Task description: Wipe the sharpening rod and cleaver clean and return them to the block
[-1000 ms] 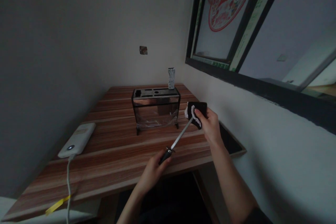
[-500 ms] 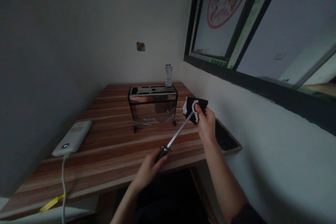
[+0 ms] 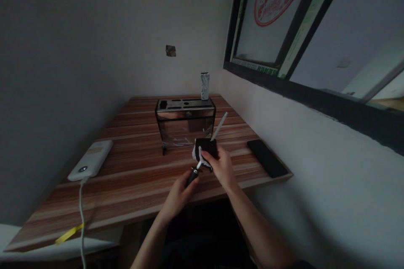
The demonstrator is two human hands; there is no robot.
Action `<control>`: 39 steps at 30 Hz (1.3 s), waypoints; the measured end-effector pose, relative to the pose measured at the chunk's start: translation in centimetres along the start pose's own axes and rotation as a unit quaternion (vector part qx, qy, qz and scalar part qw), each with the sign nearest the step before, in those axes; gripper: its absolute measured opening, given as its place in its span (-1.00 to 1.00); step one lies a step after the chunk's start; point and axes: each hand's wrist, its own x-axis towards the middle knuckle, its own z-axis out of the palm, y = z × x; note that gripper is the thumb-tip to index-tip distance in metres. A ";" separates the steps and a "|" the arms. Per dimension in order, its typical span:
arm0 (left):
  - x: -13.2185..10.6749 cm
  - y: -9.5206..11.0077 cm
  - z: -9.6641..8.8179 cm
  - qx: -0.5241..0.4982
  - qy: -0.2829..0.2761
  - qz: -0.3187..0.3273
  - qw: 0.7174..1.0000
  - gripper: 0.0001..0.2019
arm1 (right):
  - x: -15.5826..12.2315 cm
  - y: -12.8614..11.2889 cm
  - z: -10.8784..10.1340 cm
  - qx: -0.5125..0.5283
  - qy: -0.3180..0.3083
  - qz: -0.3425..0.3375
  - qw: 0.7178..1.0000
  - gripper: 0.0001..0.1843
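Note:
My left hand (image 3: 178, 195) is closed round the dark handle of a sharpening steel (image 3: 220, 127), whose thin grey rod slants up and to the right. Wrapped about the rod near the handle is a black cloth with white edging (image 3: 205, 148), pinched in my right hand (image 3: 221, 166). The rod's tip sticks out beyond the cloth, and the cloth hides its middle. Just behind stands a knife block (image 3: 186, 105) with a slotted top and clear, plastic-wrapped front; the cloth overlaps its lower right part in view.
A crumpled grey-white packet (image 3: 205, 86) stands on or behind the block's right end. On the wood-grain table (image 3: 132, 164) lie a white power bank (image 3: 91, 159) with a cable (image 3: 81, 210) at left and a black phone (image 3: 267, 157) at right. A wall with a window frame (image 3: 303, 96) borders the right.
My right hand has slid the cloth down the rod from the tip towards the handle, so the tip now shows. The left hand keeps its hold, and the view has shifted slightly.

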 end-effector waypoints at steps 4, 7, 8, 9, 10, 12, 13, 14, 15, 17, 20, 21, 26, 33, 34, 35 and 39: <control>0.1 0.0 0.0 -0.017 -0.007 -0.001 1.000 -0.57 | -1.3 0.4 0.9 -0.019 -0.044 0.016 0.999 -0.64; 0.2 0.0 0.0 -0.023 -0.008 -0.005 1.000 -0.57 | -1.8 0.6 1.2 -0.006 -0.063 0.030 0.998 -0.60; 0.2 -0.1 0.0 -0.025 -0.008 -0.005 1.000 -0.57 | -1.8 0.6 1.2 0.003 -0.066 0.033 0.997 -0.60; 0.2 -0.1 0.0 -0.026 -0.010 -0.006 1.000 -0.57 | -1.9 0.7 1.2 0.009 -0.067 0.034 0.997 -0.60; 0.2 -0.2 0.0 -0.027 -0.012 -0.006 1.000 -0.57 | -1.9 0.7 1.2 0.013 -0.067 0.035 0.997 -0.59; 0.3 -0.2 0.0 -0.025 -0.017 -0.005 1.000 -0.59 | -1.9 0.7 1.1 0.014 -0.063 0.035 0.997 -0.59; 0.3 -0.3 0.0 -0.021 -0.019 -0.004 1.000 -0.60 | -1.9 0.7 1.1 0.014 -0.061 0.035 0.997 -0.59; 0.3 -0.2 -0.1 -0.015 -0.020 -0.001 1.000 -0.61 | -2.0 0.7 1.1 0.015 -0.060 0.034 0.998 -0.58; 0.3 -0.2 -0.1 -0.009 -0.021 0.002 1.000 -0.61 | -2.0 0.7 1.1 0.016 -0.057 0.033 0.998 -0.58; 0.3 0.0 -0.1 0.001 -0.024 0.009 1.000 -0.62 | -2.2 0.7 1.1 0.015 -0.050 0.032 0.998 -0.60; 0.3 0.1 -0.1 0.007 -0.027 0.014 1.000 -0.64 | -2.4 0.6 1.2 0.022 -0.044 0.027 0.998 -0.62; 0.4 0.2 -0.1 0.006 -0.023 0.015 1.000 -0.64 | -2.3 0.5 1.2 0.028 -0.045 0.026 0.998 -0.63; 0.4 0.1 0.1 -0.023 -0.013 0.006 1.000 -0.61 | -1.7 0.3 1.0 0.041 -0.048 0.010 0.998 -0.64; 0.3 -0.1 0.1 -0.026 -0.017 -0.007 0.999 -0.61 | -0.3 -0.1 0.1 0.020 -0.022 0.003 1.000 -0.67; 0.3 -0.1 0.1 -0.022 -0.015 -0.007 1.000 -0.60 | -0.1 -0.2 0.0 0.016 -0.019 -0.002 1.000 -0.68; 0.3 0.0 0.1 -0.019 -0.013 -0.007 1.000 -0.60 | 0.1 -0.4 -0.3 0.013 -0.017 -0.006 1.000 -0.69; 0.2 0.1 0.2 -0.012 -0.012 -0.010 1.000 -0.60 | 1.2 -0.9 -1.3 0.015 -0.007 -0.017 1.000 -0.67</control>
